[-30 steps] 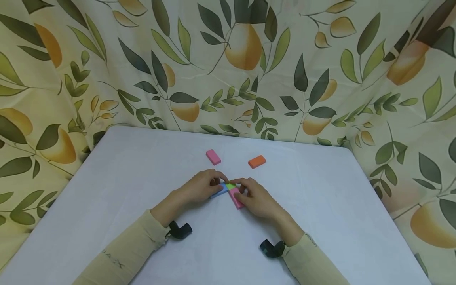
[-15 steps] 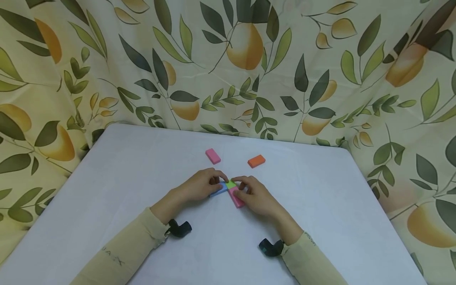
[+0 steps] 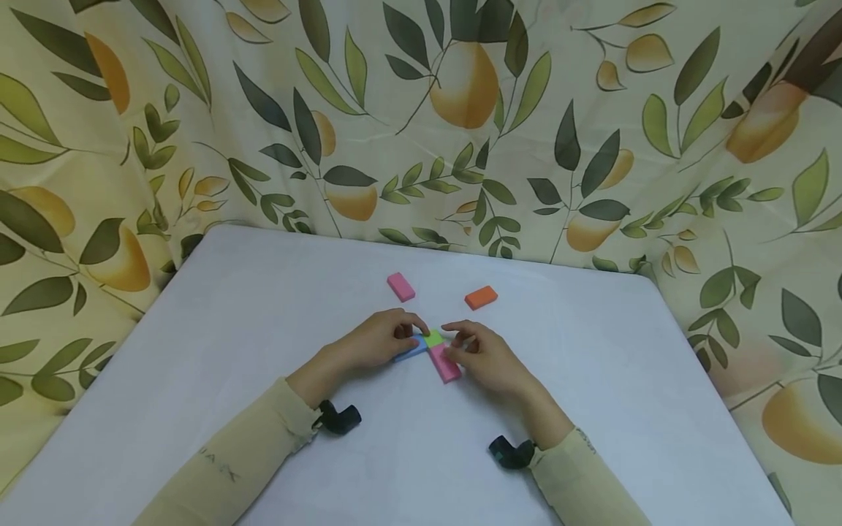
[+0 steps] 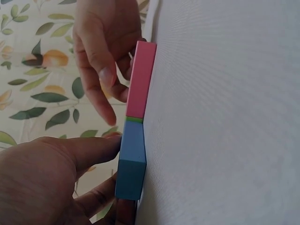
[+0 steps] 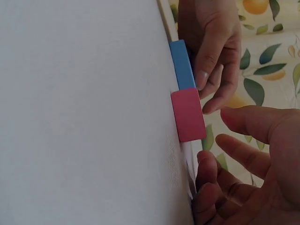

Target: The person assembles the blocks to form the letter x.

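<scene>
- Blue block [image 3: 409,349], green block [image 3: 433,338] and pink block [image 3: 446,364] lie flat and butted together at mid-bench, between the two hands; the green one sits at the junction, with the blue running off to the left and the pink coming toward the person.
- Judged from their clean edges and square corners in the wrist views, the blocks are rigid, light and not fragile; the faces look smooth and matte, so they will likely slide on the cloth rather than tip.
- Best hold, in my judgement: pinch across the two long sides of a block, or press a fingertip on its top face and push it along.
- Left hand [image 3: 381,339] has its fingers curled, the thumb lying against the blue block's side in the left wrist view; the grip is closed on that block.
- Right hand [image 3: 483,354] hovers beside the pink block with fingers loosely bent and spread; the right wrist view shows a gap between fingertips and block, so this grip is open and holds nothing.
- Second pink block [image 3: 400,286] and orange block [image 3: 481,296] lie apart on the far side, untouched.
- Bench [image 3: 625,380] carries a pale, smooth cloth; a leaf-and-fruit curtain [image 3: 421,109] hangs behind it.
</scene>
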Motion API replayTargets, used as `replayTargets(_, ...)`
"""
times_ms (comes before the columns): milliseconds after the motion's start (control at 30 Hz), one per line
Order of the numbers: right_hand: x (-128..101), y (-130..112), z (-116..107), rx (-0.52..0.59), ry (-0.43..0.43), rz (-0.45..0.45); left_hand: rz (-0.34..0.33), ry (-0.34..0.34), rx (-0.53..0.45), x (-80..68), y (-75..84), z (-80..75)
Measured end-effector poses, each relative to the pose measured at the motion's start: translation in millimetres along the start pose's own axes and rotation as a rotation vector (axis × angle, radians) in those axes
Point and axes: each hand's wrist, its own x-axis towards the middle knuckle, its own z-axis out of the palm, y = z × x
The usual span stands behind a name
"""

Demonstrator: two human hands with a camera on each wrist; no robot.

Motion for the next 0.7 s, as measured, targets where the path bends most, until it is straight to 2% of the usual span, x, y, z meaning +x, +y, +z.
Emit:
replayTargets(333,4,5,-12,-0.047,0.042,0.020,-0.018,-0.008,-0.004,1.8,0.5,-1.1)
replayTargets(700,13,8,-28,-0.049,0.113,0.078,-0.021,-0.011,-0.007,1.1,-0.5,-1.0)
